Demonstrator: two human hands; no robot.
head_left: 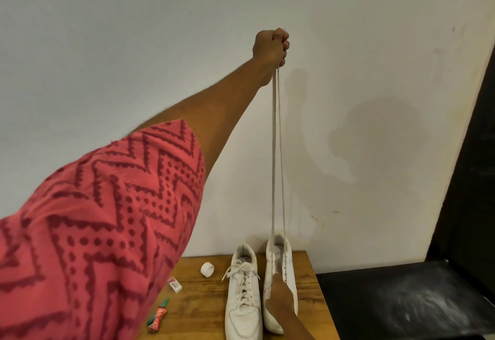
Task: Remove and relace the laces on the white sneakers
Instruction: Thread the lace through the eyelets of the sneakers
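Two white sneakers stand side by side on a small wooden table [310,302], toes toward me. The left sneaker [242,310] is laced and tied in a bow. The right sneaker [282,262] has its upper eyelets empty. Its white lace [276,152] rises from low in the shoe as two taut strands. My left hand [272,48], raised high against the wall, grips both strands in a fist. My right hand [278,297] lies over the right sneaker's forefoot and holds it down, fingers curled round it.
On the table to the left of the shoes lie a white tape roll [207,269], a small eraser [174,284] and a red tube with a green cap [158,315]. A black seat and frame [401,299] stand right of the table. A white wall is behind.
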